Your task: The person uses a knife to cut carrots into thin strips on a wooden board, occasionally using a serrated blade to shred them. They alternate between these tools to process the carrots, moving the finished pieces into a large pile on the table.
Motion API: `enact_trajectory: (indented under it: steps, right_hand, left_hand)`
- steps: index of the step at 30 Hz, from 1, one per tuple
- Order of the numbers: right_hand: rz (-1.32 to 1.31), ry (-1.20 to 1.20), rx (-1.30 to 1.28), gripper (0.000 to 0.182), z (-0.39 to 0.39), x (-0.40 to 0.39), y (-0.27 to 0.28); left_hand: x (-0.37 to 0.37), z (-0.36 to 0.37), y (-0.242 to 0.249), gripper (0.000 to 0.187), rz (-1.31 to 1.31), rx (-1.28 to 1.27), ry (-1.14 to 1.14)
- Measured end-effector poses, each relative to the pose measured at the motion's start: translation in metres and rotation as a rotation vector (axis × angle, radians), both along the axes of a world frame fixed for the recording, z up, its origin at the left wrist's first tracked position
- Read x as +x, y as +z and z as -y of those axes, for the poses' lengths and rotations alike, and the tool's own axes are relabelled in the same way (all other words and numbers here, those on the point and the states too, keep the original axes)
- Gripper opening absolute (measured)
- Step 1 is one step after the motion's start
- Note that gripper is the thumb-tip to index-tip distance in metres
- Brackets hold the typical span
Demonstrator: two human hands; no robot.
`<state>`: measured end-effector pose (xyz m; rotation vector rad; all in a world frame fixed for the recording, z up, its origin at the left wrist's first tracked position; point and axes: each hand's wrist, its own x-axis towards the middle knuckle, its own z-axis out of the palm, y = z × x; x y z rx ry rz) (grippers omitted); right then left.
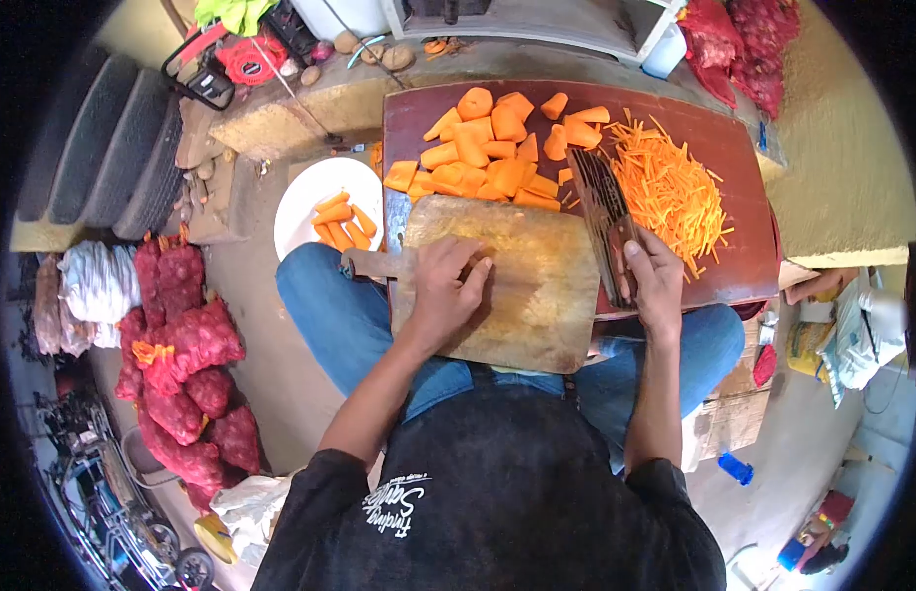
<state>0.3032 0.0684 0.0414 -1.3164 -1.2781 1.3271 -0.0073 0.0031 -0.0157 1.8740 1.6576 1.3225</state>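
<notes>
My left hand [446,288] rests on the worn wooden cutting board [537,330], with its thumb apart from the fingers and nothing visible in it. The board lies across my lap and against the table edge, its handle pointing left. In my right hand [655,276] is a cleaver [604,197] with a brown handle and a broad, dark, streaked blade, held upright past the board's right edge. Peeled carrot chunks [502,123] are heaped on the table beyond the board. Right of the blade lies a pile of shredded carrot [665,187].
A low dark red table [729,281] stands before me. To its left, a white bowl [298,202] holds several carrot pieces. Red mesh sacks [187,340] and stacked tires [108,138] are farther left. A blue object [736,468] lies on the floor at right.
</notes>
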Motion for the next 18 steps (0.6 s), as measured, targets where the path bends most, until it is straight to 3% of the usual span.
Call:
enact_trajectory:
  steps: [6,9,15,18]
  right_hand:
    - [-0.360,-0.082,-0.034,0.043,-0.009,0.015,-0.021]
    - [-0.367,-0.085,-0.029,0.047,-0.009,0.025,-0.030]
    - [-0.363,-0.091,-0.042,0.046,-0.008,0.017,-0.016]
    - [-0.347,-0.073,-0.058,0.043,-0.009,0.012,-0.016]
  left_hand:
    - [0.016,-0.075,0.022,0.026,-0.269,0.081,-0.130]
    - [0.028,-0.112,0.023,0.032,-0.453,0.082,-0.100]
    - [0.026,-0.152,0.012,0.020,-0.668,-0.079,-0.254]
    - [0.026,-0.154,0.010,0.014,-0.708,-0.024,-0.242]
